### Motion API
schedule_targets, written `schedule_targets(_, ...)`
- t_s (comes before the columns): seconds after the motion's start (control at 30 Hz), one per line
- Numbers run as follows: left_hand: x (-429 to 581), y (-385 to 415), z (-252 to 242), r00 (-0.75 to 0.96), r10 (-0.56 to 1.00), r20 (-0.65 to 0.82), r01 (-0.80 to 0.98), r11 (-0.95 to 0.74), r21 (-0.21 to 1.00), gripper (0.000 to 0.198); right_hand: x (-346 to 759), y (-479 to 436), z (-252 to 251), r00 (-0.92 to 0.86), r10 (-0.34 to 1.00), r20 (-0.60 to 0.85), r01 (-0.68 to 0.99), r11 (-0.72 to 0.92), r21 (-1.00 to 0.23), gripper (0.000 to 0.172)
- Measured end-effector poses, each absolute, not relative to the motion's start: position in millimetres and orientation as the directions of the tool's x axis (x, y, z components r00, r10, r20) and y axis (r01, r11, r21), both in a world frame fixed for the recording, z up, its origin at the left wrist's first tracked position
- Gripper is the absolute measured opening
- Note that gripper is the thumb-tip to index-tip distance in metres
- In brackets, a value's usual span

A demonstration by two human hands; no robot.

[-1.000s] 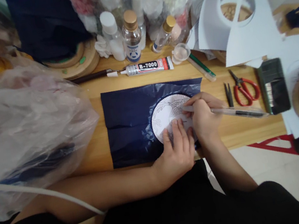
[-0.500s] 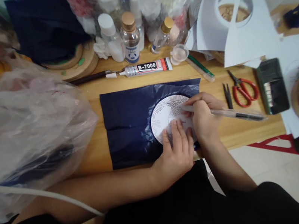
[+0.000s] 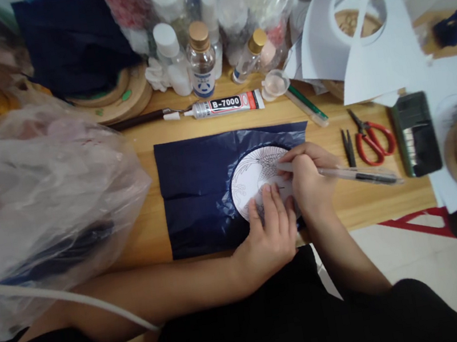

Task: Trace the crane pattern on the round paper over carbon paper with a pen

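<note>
A round white paper (image 3: 242, 183) printed with a fine line drawing of feathers lies on a dark blue sheet (image 3: 198, 199), which looks like carbon paper. My left hand (image 3: 269, 225) rests flat on the lower part of the paper, fingers stretched out. In my right hand (image 3: 309, 175) is a clear-barrelled pen (image 3: 359, 174), gripped near its point and slanting to the right. The tip is at the drawing's upper right, and whether it touches the paper I cannot tell. My hands cover the right and lower parts of the drawing.
Behind the sheet lie a glue tube (image 3: 229, 104), a dark-handled tool (image 3: 142, 118) and several bottles (image 3: 202, 68). To the right are red-handled pliers (image 3: 373, 139), black tweezers (image 3: 348, 147) and a phone (image 3: 417, 132). A plastic bag (image 3: 50, 193) bulges in from the left.
My right hand and the pen have shifted very slightly left. My left hand stays in place on the paper. The whole view has tipped a little.
</note>
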State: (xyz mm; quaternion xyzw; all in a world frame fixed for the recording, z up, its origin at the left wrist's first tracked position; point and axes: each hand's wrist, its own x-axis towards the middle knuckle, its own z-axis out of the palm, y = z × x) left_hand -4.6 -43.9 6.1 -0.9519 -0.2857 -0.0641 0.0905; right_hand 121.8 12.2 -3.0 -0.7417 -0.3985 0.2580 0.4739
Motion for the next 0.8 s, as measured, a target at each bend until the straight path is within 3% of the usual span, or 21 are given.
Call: schedule_targets(0.8,-4.7,-43.6,5.6,0.835,0.525,0.165,0.547,-0.826,-0.139,0.072,118.5,13.9,0.9,0.615,0.788,0.001,0.333,-0.258,-0.907,0.02)
